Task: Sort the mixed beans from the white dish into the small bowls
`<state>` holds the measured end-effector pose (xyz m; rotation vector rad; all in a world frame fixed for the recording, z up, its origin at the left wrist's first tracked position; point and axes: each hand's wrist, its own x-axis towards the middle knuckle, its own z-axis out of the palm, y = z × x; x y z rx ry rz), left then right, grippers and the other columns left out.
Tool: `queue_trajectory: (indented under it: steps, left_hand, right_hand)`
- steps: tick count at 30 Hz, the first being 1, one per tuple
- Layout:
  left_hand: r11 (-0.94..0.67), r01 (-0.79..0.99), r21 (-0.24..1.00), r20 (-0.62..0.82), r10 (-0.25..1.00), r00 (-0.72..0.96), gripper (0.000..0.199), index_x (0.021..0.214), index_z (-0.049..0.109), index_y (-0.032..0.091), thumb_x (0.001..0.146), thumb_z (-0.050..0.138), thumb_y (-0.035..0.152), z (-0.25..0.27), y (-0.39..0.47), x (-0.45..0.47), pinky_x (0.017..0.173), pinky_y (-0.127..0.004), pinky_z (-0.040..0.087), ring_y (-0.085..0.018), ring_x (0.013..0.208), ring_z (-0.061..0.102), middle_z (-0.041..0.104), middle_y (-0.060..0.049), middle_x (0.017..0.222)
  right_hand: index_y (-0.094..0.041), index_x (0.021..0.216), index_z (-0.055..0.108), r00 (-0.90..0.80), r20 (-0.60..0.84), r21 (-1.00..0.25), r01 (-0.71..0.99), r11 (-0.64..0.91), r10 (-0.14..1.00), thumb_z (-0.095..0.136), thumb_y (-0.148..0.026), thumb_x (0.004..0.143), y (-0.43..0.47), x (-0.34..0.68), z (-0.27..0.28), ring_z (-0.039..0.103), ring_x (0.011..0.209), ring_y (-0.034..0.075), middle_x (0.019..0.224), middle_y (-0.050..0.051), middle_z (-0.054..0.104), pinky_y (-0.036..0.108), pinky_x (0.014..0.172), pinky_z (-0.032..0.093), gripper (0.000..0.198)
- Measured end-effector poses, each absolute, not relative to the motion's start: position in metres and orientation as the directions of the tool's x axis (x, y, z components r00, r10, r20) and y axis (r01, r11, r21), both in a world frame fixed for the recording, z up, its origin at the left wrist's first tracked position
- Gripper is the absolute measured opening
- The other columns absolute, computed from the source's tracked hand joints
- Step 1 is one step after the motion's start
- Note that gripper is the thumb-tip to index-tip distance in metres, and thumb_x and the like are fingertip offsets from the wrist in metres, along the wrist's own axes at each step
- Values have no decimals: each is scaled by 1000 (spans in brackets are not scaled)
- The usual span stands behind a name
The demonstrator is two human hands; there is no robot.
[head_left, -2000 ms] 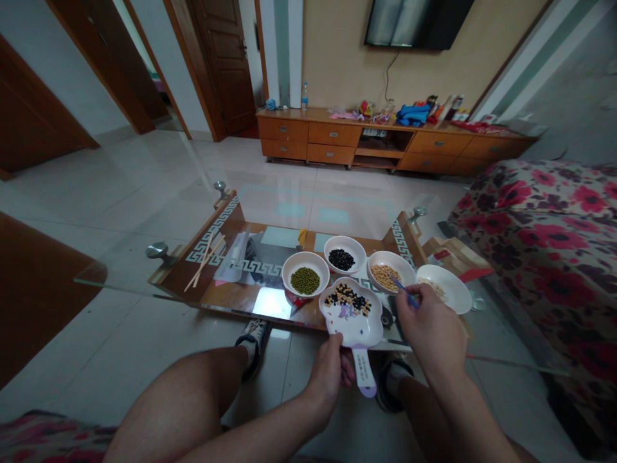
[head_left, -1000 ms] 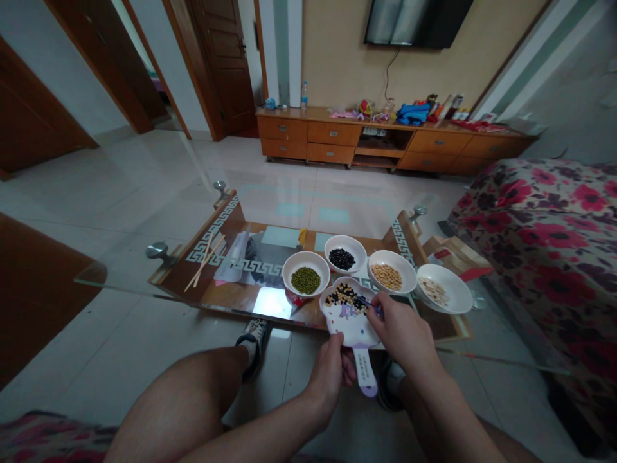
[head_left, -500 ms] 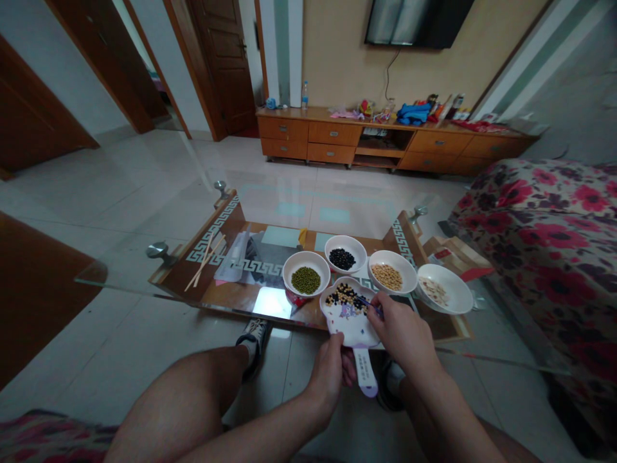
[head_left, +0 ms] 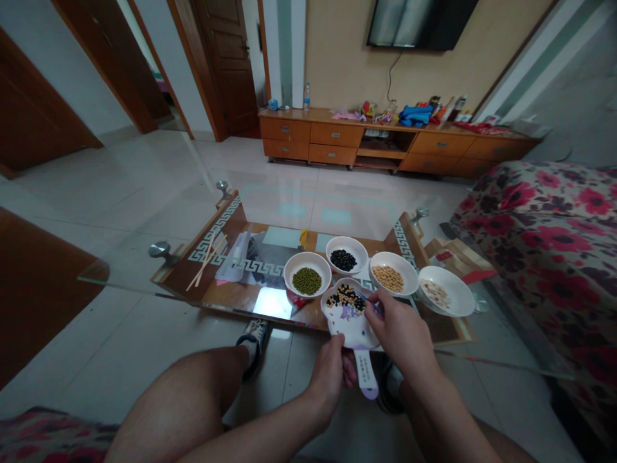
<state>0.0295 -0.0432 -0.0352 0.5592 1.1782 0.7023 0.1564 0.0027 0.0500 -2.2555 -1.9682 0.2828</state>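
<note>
My left hand (head_left: 328, 373) grips the near edge of a white dish (head_left: 354, 331) with a lilac handle, thumb on its rim. Black and yellow beans (head_left: 347, 298) lie mixed over the dish's far half. Above the dish's right side, my right hand (head_left: 402, 331) pinches a thin purple tool (head_left: 375, 307), its tip among the beans; its exact kind is unclear. Around the dish stand a bowl of green beans (head_left: 307, 281), a bowl of black beans (head_left: 344, 260), a bowl of yellow beans (head_left: 388, 278) and a bowl of pale flat pieces (head_left: 435, 293).
The bowls stand on a glass table (head_left: 183, 292) with a wooden shelf beneath. Wooden chopsticks (head_left: 206, 262) lie at the left. A paper bag (head_left: 456, 256) is behind the rightmost bowl, beside a flower-patterned sofa (head_left: 544, 218). A wooden cabinet (head_left: 332, 143) stands along the far wall.
The view has shifted slightly. My right hand with the purple tool has moved a little to the left over the dish; my left hand keeps its hold.
</note>
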Motion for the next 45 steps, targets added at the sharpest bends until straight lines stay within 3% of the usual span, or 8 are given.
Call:
queue_trajectory:
  steps: [5, 9, 15, 22, 29, 45]
  left_hand:
    - [663, -207, 719, -625, 748, 224, 67, 55, 52, 20, 66, 36, 84, -33, -44, 30, 49, -28, 30, -13, 42, 41, 47, -2, 43]
    - [659, -214, 721, -622, 752, 219, 63, 50, 49, 23, 74, 36, 81, -27, -44, 29, 52, -31, 31, -15, 44, 42, 46, -3, 45]
    - [670, -210, 712, -632, 742, 225, 65, 47, 50, 24, 78, 33, 78, -28, -43, 30, 53, -33, 32, -16, 43, 40, 43, -4, 45]
    - [647, -188, 739, -614, 762, 208, 63, 49, 53, 25, 77, 36, 80, -22, -44, 26, 56, -36, 38, -17, 46, 44, 52, -7, 49]
    - [643, -182, 744, -606, 764, 220, 64, 49, 54, 25, 77, 36, 80, -20, -45, 25, 58, -36, 39, -18, 47, 46, 54, -8, 49]
    - [642, -126, 756, -609, 761, 223, 62, 48, 51, 25, 83, 28, 71, -26, -45, 26, 58, -37, 40, -19, 47, 48, 54, -7, 49]
  right_hand:
    - [-24, 94, 61, 72, 65, -309, 950, -48, 995, 47, -39, 92, 5, 140, 47, 64, 68, 17, 75, 1, 70, 25, 56, 29, 21]
    - [-24, 94, 61, 2, 144, -359, 932, 51, 990, 48, -34, 91, 8, 123, 46, 64, 72, 17, 81, 1, 70, 25, 59, 33, 17]
    - [-22, 95, 62, -36, 187, -410, 905, 112, 982, 48, -31, 92, 11, 113, 45, 64, 77, 16, 83, 3, 70, 25, 66, 36, 17]
    - [-25, 100, 61, 73, 92, -357, 934, -36, 993, 46, -39, 93, 6, 134, 47, 65, 70, 17, 81, 1, 71, 25, 56, 31, 22]
    - [-24, 91, 60, 194, -35, -230, 953, -197, 980, 48, -39, 89, 3, 158, 50, 64, 69, 18, 75, 2, 69, 26, 55, 28, 19]
    - [-24, 90, 61, 189, -156, -117, 971, -208, 970, 48, -38, 88, 2, 159, 47, 66, 75, 19, 81, 4, 70, 26, 55, 27, 19]
